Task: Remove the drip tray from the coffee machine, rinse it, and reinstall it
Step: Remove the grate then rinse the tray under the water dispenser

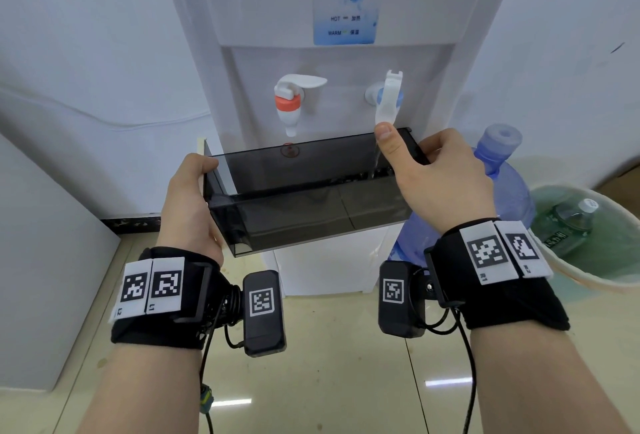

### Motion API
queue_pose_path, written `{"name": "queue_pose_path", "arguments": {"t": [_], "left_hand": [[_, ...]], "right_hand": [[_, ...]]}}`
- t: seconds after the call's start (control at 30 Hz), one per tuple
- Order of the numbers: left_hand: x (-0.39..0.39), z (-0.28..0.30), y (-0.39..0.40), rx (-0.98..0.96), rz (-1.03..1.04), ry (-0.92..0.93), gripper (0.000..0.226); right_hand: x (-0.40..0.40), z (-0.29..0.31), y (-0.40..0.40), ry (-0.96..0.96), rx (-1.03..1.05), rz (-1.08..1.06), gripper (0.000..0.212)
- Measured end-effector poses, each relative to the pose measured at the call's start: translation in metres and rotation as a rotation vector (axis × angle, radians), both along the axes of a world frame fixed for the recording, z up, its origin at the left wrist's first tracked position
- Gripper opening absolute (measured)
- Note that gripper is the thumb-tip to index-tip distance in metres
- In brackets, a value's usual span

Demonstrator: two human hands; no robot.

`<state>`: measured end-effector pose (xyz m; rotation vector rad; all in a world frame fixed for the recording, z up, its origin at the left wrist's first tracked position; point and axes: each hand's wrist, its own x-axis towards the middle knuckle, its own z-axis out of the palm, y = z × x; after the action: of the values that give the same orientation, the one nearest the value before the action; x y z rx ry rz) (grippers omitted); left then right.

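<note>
A dark, see-through drip tray (304, 205) is held level under the taps of a white water dispenser (270, 11). My left hand (188, 205) grips the tray's left end. My right hand (436, 184) holds its right end, and the thumb presses up against the lever of the blue tap (388, 97). A thin stream of water falls from that tap into the tray's right side. The red tap (289, 101) hangs above the tray's middle with no water coming from it.
A large blue water bottle (502, 174) stands to the right of the dispenser. Further right is a pale bin (595, 277) with a green plastic bottle (568, 219) inside. A grey-white panel (41, 260) stands at the left. The floor below is glossy beige tile.
</note>
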<state>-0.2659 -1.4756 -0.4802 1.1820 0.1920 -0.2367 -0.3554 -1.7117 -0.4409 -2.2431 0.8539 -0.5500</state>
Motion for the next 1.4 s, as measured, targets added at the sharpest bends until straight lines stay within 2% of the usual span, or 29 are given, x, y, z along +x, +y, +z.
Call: {"name": "queue_pose_path", "arguments": {"t": [0.67,0.9,1.03,1.4], "left_hand": [[-0.004,-0.001,0.001,-0.009,-0.024,-0.002,0.023],[0.005,0.006,0.012,0.043,0.037,-0.019,0.027],[0.003,0.008,0.012,0.038,0.048,-0.019,0.020],[0.001,0.012,0.017,0.005,0.062,-0.050,0.032]], "right_hand": [[-0.003,0.001,0.000,-0.006,0.000,0.002,0.082],[0.006,0.004,0.008,-0.021,0.008,0.015,0.081],[0.006,0.004,0.009,-0.030,0.014,0.019,0.080],[0.010,0.003,0.014,-0.037,0.010,0.033,0.084]]}}
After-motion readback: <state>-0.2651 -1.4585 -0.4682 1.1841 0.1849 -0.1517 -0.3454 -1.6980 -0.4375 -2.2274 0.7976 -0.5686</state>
